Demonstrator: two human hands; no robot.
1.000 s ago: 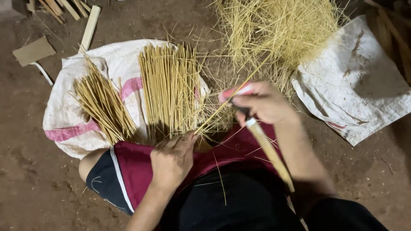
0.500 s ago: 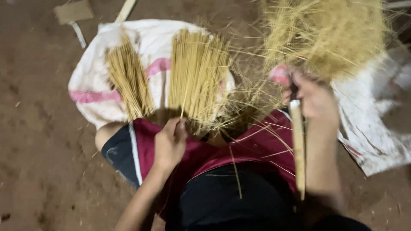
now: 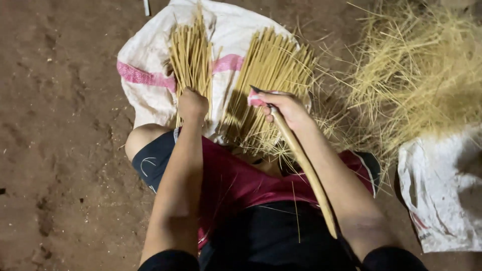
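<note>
Two bundles of split sticks (image 3: 271, 75) already lie sorted on the white sack (image 3: 145, 60). The left hand (image 3: 193, 104) is closed on the left bundle (image 3: 191, 55), and the right hand (image 3: 281, 106) grips a long-handled knife (image 3: 306, 170). A big heap of loose straw (image 3: 416, 75) at far right looks still unworked.

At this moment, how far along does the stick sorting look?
Done: two bundles of sticks, one and another, lie on the white sack. In hand: the left hand rests on the left bundle's near end; the right hand grips a long wooden-handled tool. Left: a big loose straw heap at the right looks unsorted.
</note>
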